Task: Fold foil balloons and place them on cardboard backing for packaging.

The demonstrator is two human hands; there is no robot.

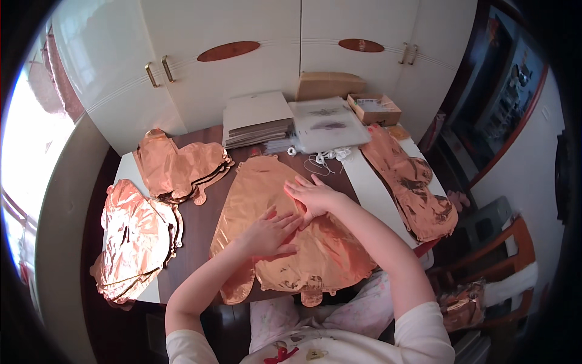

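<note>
A large flat rose-gold foil balloon (260,188) lies on the dark wooden table (194,227) in front of me. My left hand (271,232) rests palm down on its middle, fingers spread. My right hand (312,195) presses flat on the foil just beyond and to the right of the left hand, fingers pointing left. Neither hand grips anything. The balloon's near edge hangs slightly over the table's front edge.
Stacks of the same foil balloons lie at the far left (136,239), back left (179,167) and right (415,185). Paper stacks (256,118), a clear plastic packet (327,124), white string (324,159) and cardboard boxes (376,108) sit by white cabinets. A wooden chair (497,249) stands right.
</note>
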